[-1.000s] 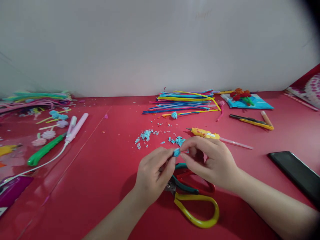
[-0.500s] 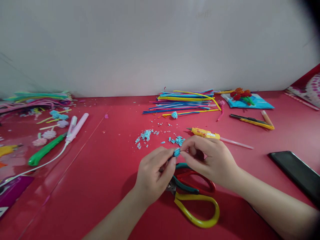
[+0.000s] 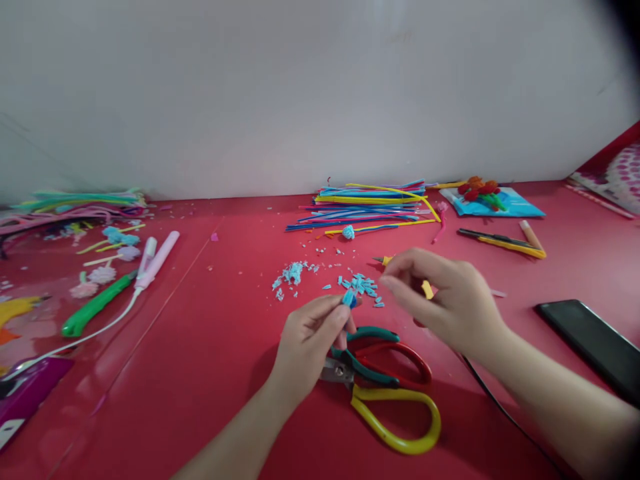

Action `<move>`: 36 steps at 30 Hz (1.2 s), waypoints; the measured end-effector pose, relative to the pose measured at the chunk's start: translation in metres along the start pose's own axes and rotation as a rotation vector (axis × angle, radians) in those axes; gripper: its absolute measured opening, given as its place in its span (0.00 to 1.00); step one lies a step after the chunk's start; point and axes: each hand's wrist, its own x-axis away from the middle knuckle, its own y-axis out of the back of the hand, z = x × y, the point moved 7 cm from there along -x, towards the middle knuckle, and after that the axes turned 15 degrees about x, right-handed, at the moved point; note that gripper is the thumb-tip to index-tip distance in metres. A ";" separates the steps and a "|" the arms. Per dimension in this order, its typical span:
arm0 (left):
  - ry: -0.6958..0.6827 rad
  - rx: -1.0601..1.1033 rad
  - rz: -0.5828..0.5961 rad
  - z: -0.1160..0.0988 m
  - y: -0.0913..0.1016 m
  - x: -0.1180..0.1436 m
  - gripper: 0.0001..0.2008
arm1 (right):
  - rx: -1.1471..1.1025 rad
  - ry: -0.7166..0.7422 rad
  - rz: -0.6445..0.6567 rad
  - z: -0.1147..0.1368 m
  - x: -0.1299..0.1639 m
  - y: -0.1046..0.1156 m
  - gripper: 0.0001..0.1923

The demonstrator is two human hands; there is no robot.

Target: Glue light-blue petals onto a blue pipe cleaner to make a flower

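one small blue bundle (image 3: 349,298) sits above the near middle of the bench (image 3: 235,373), pinched between the thumb and fingers of the left hand (image 3: 306,340), its light blue end facing up and a darker blue part showing on its right. the hands are apart: the right hand (image 3: 447,303) hangs to the right of the bundle, not touching it, with thumb and forefinger bent toward each other; whether they grip some tiny thing i cannot tell.

just beyond the bundle lie loose light blue pieces (image 3: 364,287), scattered near both sets of fingertips. by my reading, the step in hand is building up or adjusting the bundle by hand, piece by piece; the next move would seem to call for a fine pinch with the right hand while the left keeps its grip steady.

left of the pieces is a heap of blue fluff (image 3: 292,273). nearer, partly below the left hand, rest a yellow loop handle (image 3: 435,427), a red loop handle (image 3: 424,367) and teal handles (image 3: 375,379). farther off lie a blue ball (image 3: 349,232) and coloured stems (image 3: 370,207); a dark phone (image 3: 590,347) lies right.
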 end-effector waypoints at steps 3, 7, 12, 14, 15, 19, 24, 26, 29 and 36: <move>0.085 0.209 0.018 0.008 0.000 -0.002 0.11 | 0.385 -0.172 0.124 -0.036 -0.003 0.003 0.17; 0.129 0.336 0.022 0.010 -0.002 -0.003 0.11 | 0.729 -0.390 0.478 -0.097 0.012 -0.019 0.24; 0.156 0.414 0.029 0.009 -0.005 -0.003 0.11 | 0.627 -0.450 0.452 -0.131 0.021 -0.043 0.24; 0.165 0.441 0.029 0.010 -0.005 -0.004 0.11 | 0.529 -0.447 0.423 -0.136 0.020 -0.049 0.22; 0.170 0.451 0.026 0.010 -0.005 -0.004 0.11 | 0.470 -0.446 0.408 -0.138 0.019 -0.051 0.21; 0.193 0.489 0.007 0.012 -0.004 -0.006 0.11 | 0.185 -0.438 0.343 -0.133 0.018 -0.050 0.20; 0.218 0.495 -0.033 0.014 -0.003 -0.007 0.11 | -0.566 -0.494 0.173 -0.114 0.023 -0.041 0.18; 0.223 0.486 -0.058 0.016 -0.001 -0.008 0.11 | -0.874 -0.534 0.226 -0.102 0.028 -0.044 0.17; 0.226 0.464 -0.079 0.018 0.001 -0.009 0.11 | -1.065 -0.497 0.386 -0.079 0.035 -0.049 0.15; 0.225 0.344 -0.096 0.021 0.007 -0.009 0.11 | -0.920 -0.430 0.423 -0.061 0.044 -0.047 0.09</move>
